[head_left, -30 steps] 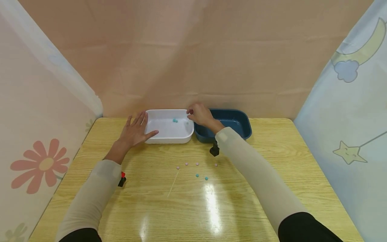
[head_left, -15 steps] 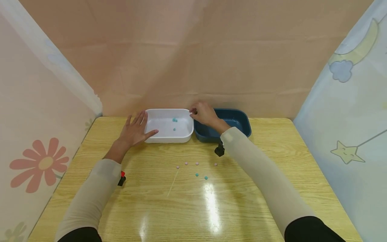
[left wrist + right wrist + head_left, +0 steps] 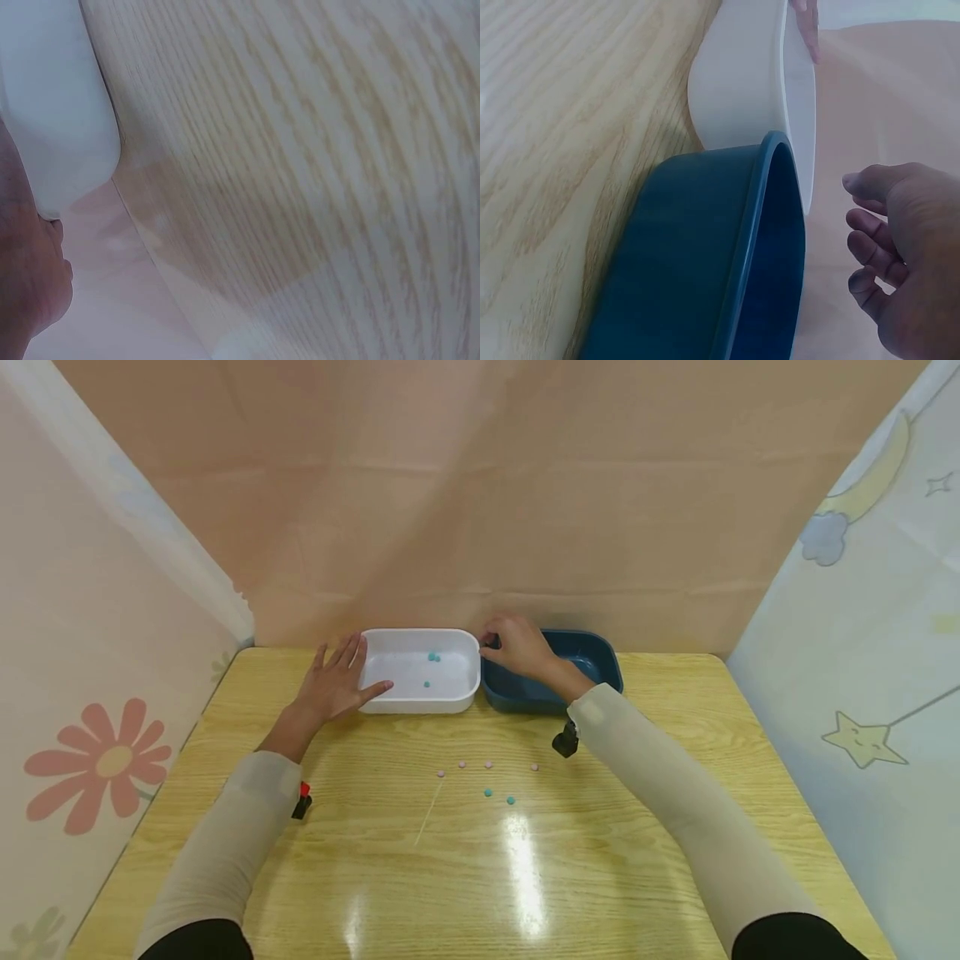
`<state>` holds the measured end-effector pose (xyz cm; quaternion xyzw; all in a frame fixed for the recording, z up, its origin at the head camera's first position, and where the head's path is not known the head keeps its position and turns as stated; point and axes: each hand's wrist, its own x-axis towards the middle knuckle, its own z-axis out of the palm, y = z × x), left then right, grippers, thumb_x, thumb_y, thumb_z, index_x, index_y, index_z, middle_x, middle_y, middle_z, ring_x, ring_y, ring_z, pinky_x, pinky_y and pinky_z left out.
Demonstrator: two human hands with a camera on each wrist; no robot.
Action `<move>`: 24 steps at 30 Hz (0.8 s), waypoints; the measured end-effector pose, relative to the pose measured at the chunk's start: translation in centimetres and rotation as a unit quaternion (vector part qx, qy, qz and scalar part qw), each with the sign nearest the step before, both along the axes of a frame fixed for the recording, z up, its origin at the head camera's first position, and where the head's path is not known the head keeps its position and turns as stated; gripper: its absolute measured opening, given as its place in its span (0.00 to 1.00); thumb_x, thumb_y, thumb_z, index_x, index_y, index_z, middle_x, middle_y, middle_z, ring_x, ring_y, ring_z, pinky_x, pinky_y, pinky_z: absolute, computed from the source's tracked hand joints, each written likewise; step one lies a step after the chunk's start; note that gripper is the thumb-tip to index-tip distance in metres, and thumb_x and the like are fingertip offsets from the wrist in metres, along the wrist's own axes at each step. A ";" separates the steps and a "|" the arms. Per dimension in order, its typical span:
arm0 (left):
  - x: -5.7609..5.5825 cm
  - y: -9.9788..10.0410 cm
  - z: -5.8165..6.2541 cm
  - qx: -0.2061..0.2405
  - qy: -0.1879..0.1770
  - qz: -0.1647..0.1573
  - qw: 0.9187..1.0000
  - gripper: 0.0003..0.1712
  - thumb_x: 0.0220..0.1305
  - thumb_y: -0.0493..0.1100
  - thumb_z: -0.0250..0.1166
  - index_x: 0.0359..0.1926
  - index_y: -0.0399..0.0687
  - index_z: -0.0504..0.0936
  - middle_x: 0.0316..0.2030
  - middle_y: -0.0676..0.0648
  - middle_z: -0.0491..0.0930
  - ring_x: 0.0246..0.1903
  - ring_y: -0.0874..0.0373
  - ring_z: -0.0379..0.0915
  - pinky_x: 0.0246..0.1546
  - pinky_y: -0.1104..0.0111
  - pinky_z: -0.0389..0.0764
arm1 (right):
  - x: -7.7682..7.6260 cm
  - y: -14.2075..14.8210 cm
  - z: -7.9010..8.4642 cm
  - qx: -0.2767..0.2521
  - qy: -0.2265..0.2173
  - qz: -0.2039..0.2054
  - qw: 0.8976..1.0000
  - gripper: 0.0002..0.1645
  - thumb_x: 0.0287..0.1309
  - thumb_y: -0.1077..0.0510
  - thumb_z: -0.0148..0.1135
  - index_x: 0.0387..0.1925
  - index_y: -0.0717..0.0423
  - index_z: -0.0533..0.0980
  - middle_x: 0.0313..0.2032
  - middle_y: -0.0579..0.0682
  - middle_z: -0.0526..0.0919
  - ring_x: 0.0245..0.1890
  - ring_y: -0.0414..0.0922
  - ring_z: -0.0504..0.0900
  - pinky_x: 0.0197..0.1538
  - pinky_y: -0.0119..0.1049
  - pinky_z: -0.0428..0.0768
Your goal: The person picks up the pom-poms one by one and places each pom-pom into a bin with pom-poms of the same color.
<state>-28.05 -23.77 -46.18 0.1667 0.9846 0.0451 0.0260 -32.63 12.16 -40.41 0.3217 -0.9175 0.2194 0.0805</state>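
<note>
A white tray (image 3: pixel 420 704) stands at the back of the table with three small turquoise beads (image 3: pixel 432 657) in it. My left hand (image 3: pixel 333 687) rests at its left end, fingers spread and straight, thumb over the front rim. Touching the white tray on the right is a dark blue tray (image 3: pixel 525 702). My right hand (image 3: pixel 521 647) hovers over the blue tray's left side, close to where the two rims meet. In the right wrist view its fingers (image 3: pixel 874 232) are loosely bent, with nothing between thumb and fingertips.
On the wooden table (image 3: pixel 375 860), in front of the trays, lie several pale pink beads (image 3: pixel 488 765) and two turquoise beads (image 3: pixel 511 801). A brown sheet (image 3: pixel 480 527) rises behind the trays, and printed panels stand on both sides.
A turquoise bead has dropped from the right hand into the white tray and come to lie near its front middle. The right hand has drawn back rightward; the left stays put.
</note>
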 end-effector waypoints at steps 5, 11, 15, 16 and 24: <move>-0.2 0.0 0.0 -0.002 -0.001 0.002 1.000 0.62 0.75 0.77 0.44 0.84 0.34 0.35 0.85 0.34 0.35 0.84 0.39 0.32 0.80 0.38 0.32 | 0.8 0.4 0.4 -0.002 0.009 0.014 1.000 0.12 0.60 0.60 0.78 0.44 0.60 0.89 0.40 0.53 0.88 0.42 0.49 0.85 0.50 0.46 0.84; -0.3 0.0 0.0 -0.003 -0.002 0.003 1.000 0.63 0.74 0.79 0.42 0.84 0.34 0.35 0.85 0.34 0.35 0.84 0.38 0.33 0.80 0.38 0.31 | 1.6 0.8 0.4 -0.003 0.014 0.026 1.000 0.12 0.61 0.60 0.78 0.46 0.59 0.89 0.41 0.52 0.88 0.42 0.49 0.85 0.49 0.45 0.84; -0.3 -0.1 -0.1 -0.003 -0.006 0.002 1.000 0.64 0.73 0.81 0.39 0.84 0.34 0.34 0.85 0.34 0.35 0.84 0.38 0.32 0.80 0.39 0.29 | 2.7 0.9 0.4 0.002 0.003 0.027 1.000 0.14 0.62 0.59 0.77 0.48 0.58 0.89 0.42 0.52 0.87 0.42 0.50 0.86 0.47 0.45 0.85; -0.3 -0.2 -0.2 -0.003 -0.005 0.001 1.000 0.65 0.73 0.81 0.39 0.84 0.35 0.34 0.85 0.34 0.34 0.84 0.38 0.32 0.80 0.39 0.29 | 3.0 1.0 0.4 0.003 -0.001 0.026 1.000 0.14 0.62 0.58 0.77 0.49 0.58 0.89 0.42 0.52 0.87 0.42 0.50 0.86 0.46 0.45 0.85; -0.3 -0.4 -0.2 -0.001 -0.003 -0.002 1.000 0.65 0.73 0.81 0.39 0.84 0.34 0.34 0.85 0.34 0.34 0.84 0.38 0.32 0.80 0.38 0.30 | 5.5 1.1 0.5 -0.001 0.000 0.056 0.998 0.15 0.63 0.57 0.77 0.49 0.59 0.88 0.40 0.54 0.87 0.39 0.51 0.87 0.42 0.43 0.84</move>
